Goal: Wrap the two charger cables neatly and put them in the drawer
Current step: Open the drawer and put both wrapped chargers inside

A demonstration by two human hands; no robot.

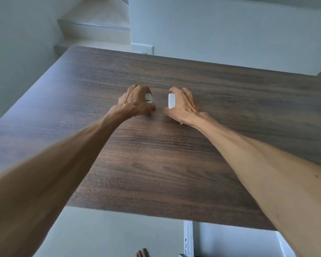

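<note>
Brown wood makes up the big surface [174, 154], and two bare arms reach out over it. No drawer shows anywhere, so I think putting things away is not done yet. No loose cable lies on the wood, so maybe the wrapping is finished, but I cannot tell for sure. The left hand [135, 101] curls its fingers around a small white charger [149, 98] with something wound on it. The right hand [183, 106] curls around another white charger [171, 101]. Both sit near the middle of the wood, just beside each other, mostly hidden by fingers.
</note>
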